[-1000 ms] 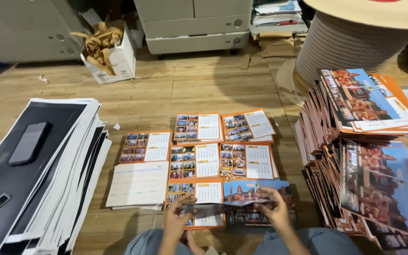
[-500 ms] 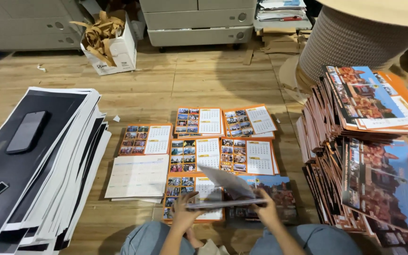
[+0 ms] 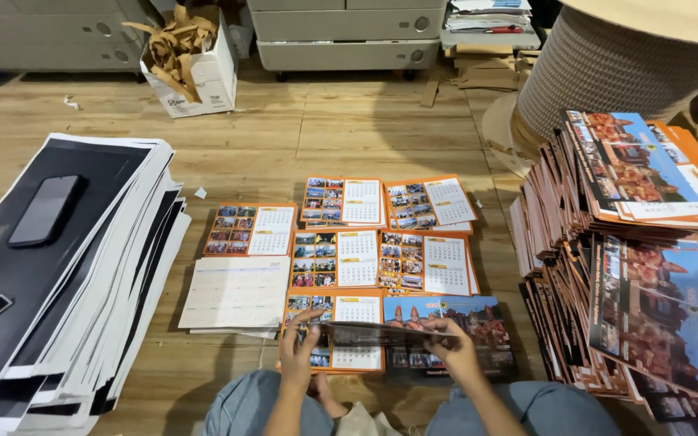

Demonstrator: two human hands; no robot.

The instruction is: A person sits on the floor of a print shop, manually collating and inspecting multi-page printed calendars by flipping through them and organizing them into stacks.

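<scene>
A thin printed sheet (image 3: 373, 333) is held nearly flat and edge-on to the camera, low in the view, just above the calendar pages spread on the wooden floor (image 3: 349, 129). It is gripped at both ends. The left hand (image 3: 300, 343) is closed on the sheet's left end, fingers curled over the top edge and forearm rising straight from the bottom of the frame. The right hand (image 3: 456, 349) is closed on the right end, fingers laid across the sheet and wrist bent inward — the forearm comes in at a slant from the lower right. Both hands are seen between knees clad in blue jeans (image 3: 244, 404).

Directly under the sheet lie an orange-bordered calendar page (image 3: 334, 355) and a photo cover page (image 3: 478, 319), side by side and touching. Beyond them, further calendar pages (image 3: 381, 258) are laid in rows, with a pale grid sheet (image 3: 236, 292) to their left. A tall fanned stack of black-and-white sheets (image 3: 82, 323) stands at far left, a dark phone (image 3: 44, 210) lying on top. At right, stacked colour prints (image 3: 640, 242) are piled high — near a large spool of coiled wire (image 3: 607, 73).
</scene>
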